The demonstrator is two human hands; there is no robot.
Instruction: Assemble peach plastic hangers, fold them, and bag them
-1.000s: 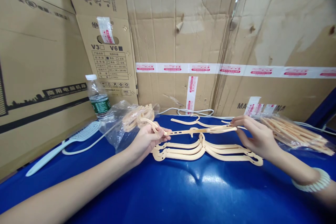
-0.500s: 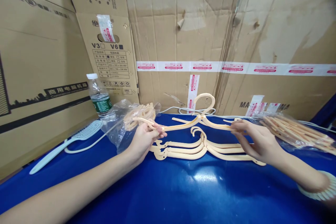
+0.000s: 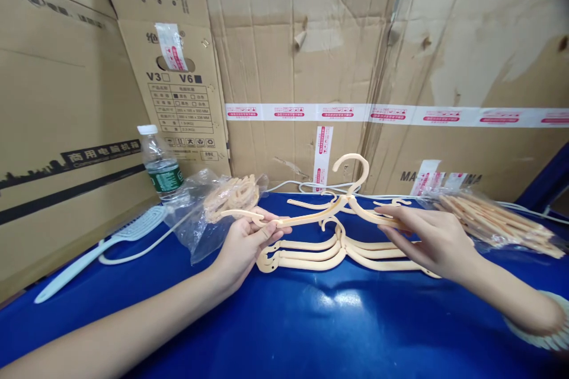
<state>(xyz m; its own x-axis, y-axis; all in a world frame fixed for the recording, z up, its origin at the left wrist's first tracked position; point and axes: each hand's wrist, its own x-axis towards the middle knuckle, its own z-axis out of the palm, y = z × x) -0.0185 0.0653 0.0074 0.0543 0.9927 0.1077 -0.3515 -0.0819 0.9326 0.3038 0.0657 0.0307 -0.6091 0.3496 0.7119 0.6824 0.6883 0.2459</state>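
Observation:
A cream plastic clothes hanger (image 3: 326,211) is held up between my two hands, its hook pointing upward. My left hand (image 3: 244,246) pinches the hanger's left end between thumb and fingers, with a thin curved tip sticking out past them. On the other side my right hand (image 3: 429,237) is closed around the right end, which the fingers partly hide. Just below, several matching hangers (image 3: 311,260) lie stacked on the blue table surface (image 3: 311,325), hooks toward the back. Behind the held hanger more cream pieces (image 3: 300,205) lie, partly covered by it.
At left stand a water bottle (image 3: 162,166) and a pale hairbrush (image 3: 102,254). A clear bag of curved cream pieces (image 3: 233,195) lies nearby. On the right is a bag of straight cream pieces (image 3: 493,219). Cardboard boxes (image 3: 284,59) wall the back, and a white cable runs along them.
The held hanger has shifted slightly right relative to the stacked ones, and its left end sits a little lower. Both hands keep hold of it. The camera view has shifted slightly.

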